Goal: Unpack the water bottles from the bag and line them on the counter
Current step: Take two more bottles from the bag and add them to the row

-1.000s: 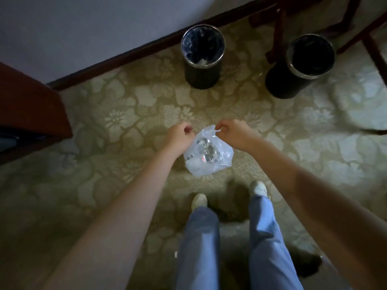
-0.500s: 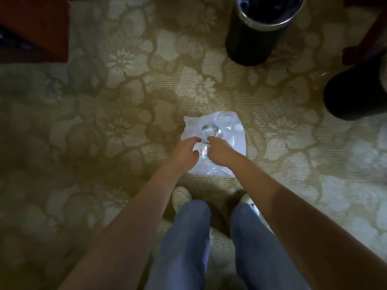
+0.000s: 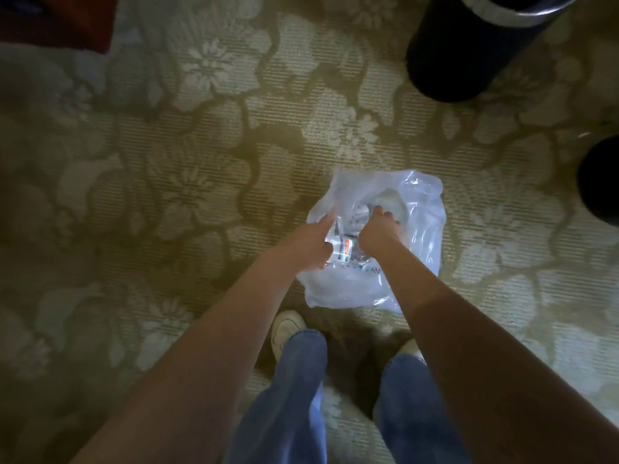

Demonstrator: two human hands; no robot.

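Both hands (image 3: 346, 241) grip the plastic bag (image 3: 422, 236) over bottles (image 3: 345, 251).

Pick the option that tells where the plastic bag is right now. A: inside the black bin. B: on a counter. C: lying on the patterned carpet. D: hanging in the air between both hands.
C: the plastic bag lies on the carpet before the person's shoes, both hands working at its opening.

Floral carpet (image 3: 201, 162) covers floor. Black bin w/ metal rim (image 3: 469, 51) top right, 2nd dark bin (image 3: 599, 182) at right edge. Reddish furniture (image 3: 57, 21) top left.
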